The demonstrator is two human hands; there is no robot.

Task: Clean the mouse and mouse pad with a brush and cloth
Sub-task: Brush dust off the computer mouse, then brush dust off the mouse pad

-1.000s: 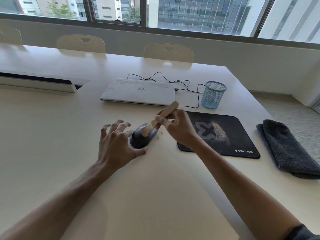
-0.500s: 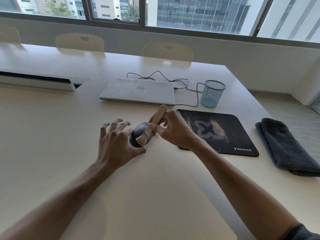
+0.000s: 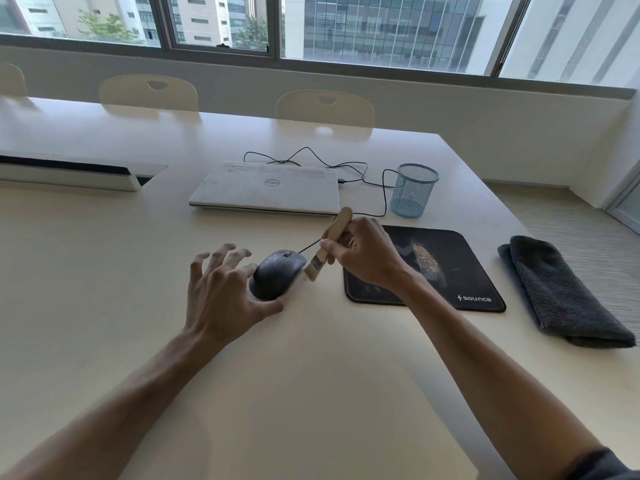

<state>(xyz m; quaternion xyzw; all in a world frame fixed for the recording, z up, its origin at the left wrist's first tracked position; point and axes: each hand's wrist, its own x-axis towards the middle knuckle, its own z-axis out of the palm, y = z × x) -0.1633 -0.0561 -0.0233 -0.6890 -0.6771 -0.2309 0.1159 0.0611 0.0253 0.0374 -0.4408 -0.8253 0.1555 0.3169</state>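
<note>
The right hand [image 3: 367, 252] pinched the brush [image 3: 329, 242], handle slanting up-right, bristles down at the mouse's [image 3: 277, 273] right side; the left hand [image 3: 221, 292], fingers splayed, steadied the mouse with its thumb.

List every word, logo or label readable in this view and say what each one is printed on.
"sounce", with a small lightning-bolt mark before it: near right corner of the black mouse pad.
"DELL" round logo, seen upside down: lid of the closed white laptop.
A large pale emblem in the middle of the mouse pad, partly hidden by the right hand: not readable as text.
The mouse, brush, cloth and mesh cup show no readable text.
</note>
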